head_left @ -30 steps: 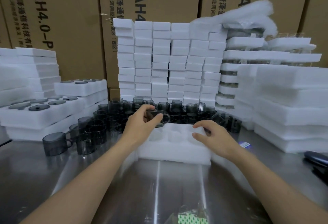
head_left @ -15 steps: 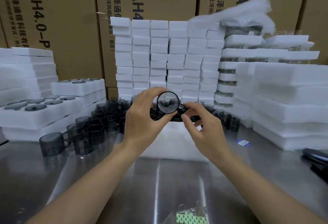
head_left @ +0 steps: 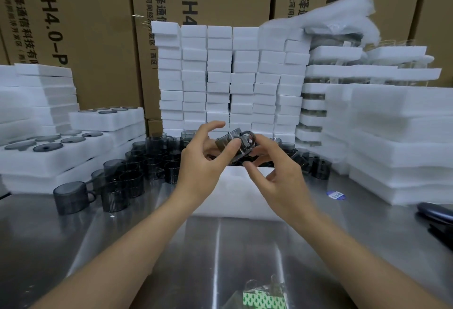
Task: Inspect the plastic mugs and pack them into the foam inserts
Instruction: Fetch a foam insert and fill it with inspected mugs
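Observation:
Both hands hold one smoky grey plastic mug (head_left: 236, 145) in the air above a white foam insert (head_left: 239, 194) lying on the steel table. My left hand (head_left: 203, 161) pinches the mug's body with the thumb, its other fingers spread above. My right hand (head_left: 274, 169) grips the mug from the right, fingers curled near its handle. The mug is tilted, handle up and to the right. Behind the insert stands a crowd of several more grey mugs (head_left: 147, 159).
Filled foam inserts (head_left: 56, 154) with mugs in their pockets are stacked at the left. A wall of small foam blocks (head_left: 230, 81) rises behind, foam slabs (head_left: 397, 142) at the right. A dark object (head_left: 435, 213) lies at the right edge, a green-patterned packet (head_left: 263, 297) at the front.
The mug was lifted off the insert by my left hand and brought up. My right hand left the insert and joined it; the mug has since turned from mouth-on to tilted sideways.

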{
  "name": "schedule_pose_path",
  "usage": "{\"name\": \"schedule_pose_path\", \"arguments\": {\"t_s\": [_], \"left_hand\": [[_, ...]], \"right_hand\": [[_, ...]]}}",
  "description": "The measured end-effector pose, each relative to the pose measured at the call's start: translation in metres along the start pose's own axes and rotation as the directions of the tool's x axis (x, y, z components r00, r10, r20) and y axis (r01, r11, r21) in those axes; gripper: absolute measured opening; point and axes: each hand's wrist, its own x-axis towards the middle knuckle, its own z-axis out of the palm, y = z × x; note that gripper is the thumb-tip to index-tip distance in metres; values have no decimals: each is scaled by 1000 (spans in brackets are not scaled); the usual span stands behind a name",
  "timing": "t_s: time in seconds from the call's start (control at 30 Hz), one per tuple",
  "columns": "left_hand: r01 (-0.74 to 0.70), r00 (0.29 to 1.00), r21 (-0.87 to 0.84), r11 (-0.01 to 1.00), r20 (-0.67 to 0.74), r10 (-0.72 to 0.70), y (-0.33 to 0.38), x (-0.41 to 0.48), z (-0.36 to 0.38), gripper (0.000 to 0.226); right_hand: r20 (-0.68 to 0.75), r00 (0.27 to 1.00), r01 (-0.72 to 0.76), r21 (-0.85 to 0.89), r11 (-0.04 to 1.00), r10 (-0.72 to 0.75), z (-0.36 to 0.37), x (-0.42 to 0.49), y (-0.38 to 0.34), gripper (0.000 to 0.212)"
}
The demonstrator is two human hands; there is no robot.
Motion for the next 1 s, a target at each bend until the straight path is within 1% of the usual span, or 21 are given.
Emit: {"name": "schedule_pose_path", "arguments": {"t_s": [0.03,0.1,0.17,0.23,0.3,0.37,0.43,0.53,0.73,0.83,1.0], "left_hand": [[69,997,-49,996,21,-68,1,1,1,53],[192,981,-83,978,38,-190,2,3,4,55],[322,947,-120,939,57,-317,2,5,4,53],[476,879,-193,858,98,-466,3,5,4,48],[612,790,-265,745,164,-591,7,5,3,46],[695,718,-300,654,239,-653,9,6,3,60],[727,686,-279,627,295,-665,9,6,2,77],[742,666,-231,630,369,-649,11,8,-2,88],[743,631,-121,658,455,-628,11,10,-8,90],[739,630,-118,663,471,-618,8,11,-7,84],[735,632,-121,667,480,-609,6,11,-7,84]], "right_hand": [[11,1000,1,4,1000,-1,0,0,-1,58],[29,1000,-10,0,1000,10,0,-1,-2,64],[40,999,-25,-24,999,26,-1,-1,-3,67],[62,998,-24,-48,999,26,-1,-1,-3,70],[90,996,3,-77,997,4,0,-2,-4,72],[100,995,14,-100,995,-4,1,-3,-4,71],[89,996,9,-114,993,1,1,-3,-3,67],[63,998,18,-153,988,-9,1,-3,-1,58],[91,996,18,-173,985,-2,3,-3,3,57],[93,996,27,-192,981,-9,3,-3,4,56],[89,996,35,-199,979,-18,3,-3,3,56]]}}
